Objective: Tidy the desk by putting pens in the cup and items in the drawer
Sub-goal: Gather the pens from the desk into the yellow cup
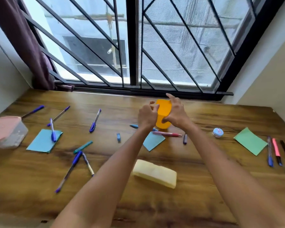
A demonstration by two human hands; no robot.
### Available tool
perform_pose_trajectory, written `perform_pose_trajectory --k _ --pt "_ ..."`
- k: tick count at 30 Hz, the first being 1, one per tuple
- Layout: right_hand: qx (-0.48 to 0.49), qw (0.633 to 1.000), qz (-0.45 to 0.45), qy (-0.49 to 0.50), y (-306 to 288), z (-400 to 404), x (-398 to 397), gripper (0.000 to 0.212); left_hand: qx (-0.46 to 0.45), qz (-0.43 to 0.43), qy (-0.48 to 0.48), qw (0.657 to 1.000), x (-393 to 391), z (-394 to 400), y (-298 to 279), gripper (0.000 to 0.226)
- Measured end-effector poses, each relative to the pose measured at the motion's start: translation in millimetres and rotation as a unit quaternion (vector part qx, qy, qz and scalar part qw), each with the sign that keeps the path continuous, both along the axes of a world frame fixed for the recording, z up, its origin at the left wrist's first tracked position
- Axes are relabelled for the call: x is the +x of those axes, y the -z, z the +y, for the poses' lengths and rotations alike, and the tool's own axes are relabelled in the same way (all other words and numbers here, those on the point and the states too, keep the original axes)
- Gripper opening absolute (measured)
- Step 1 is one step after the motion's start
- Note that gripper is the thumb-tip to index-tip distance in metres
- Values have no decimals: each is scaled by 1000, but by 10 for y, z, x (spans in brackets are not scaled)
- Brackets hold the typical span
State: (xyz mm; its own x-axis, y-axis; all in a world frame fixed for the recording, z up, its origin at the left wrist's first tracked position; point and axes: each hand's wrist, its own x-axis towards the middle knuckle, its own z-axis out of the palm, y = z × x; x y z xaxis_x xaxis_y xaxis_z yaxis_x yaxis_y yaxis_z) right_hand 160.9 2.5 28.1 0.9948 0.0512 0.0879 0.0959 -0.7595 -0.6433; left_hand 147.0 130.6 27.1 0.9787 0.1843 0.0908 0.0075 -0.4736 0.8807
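An orange cup [163, 112] stands near the back middle of the wooden desk [204, 162]. My left hand [147, 116] has its fingers curled against the cup's left side, and my right hand [176, 112] grips the right side with the thumb on the front. Several blue pens lie scattered on the left, one [95, 120] near the middle and one [53, 130] on a blue paper [44, 140]. A pink pen [167, 134] lies just in front of the cup. Three pens [277, 152] lie at the far right.
A clear box with a pink lid [7, 131] sits at the left edge. A yellow sponge-like block [155, 173] lies front centre. A green paper [250, 143], a second blue paper [153, 140] and a small round blue case [218, 132] lie nearby. A barred window runs behind the desk.
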Motion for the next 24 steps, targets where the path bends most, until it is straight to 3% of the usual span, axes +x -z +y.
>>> perform_pose_trajectory --k 4,8,17,24 --pt "22 996 19 -80 -56 558 -201 116 85 -4 -68 994 -173 626 11 36" --pt "19 989 57 -138 71 883 -488 116 106 10 -28 994 -450 1090 168 37" --pt "31 986 45 -159 96 1086 -828 113 124 17 2 992 -714 1380 185 29" --pt "-12 986 26 -167 226 1266 -911 115 173 19 3 985 -839 1507 179 28"
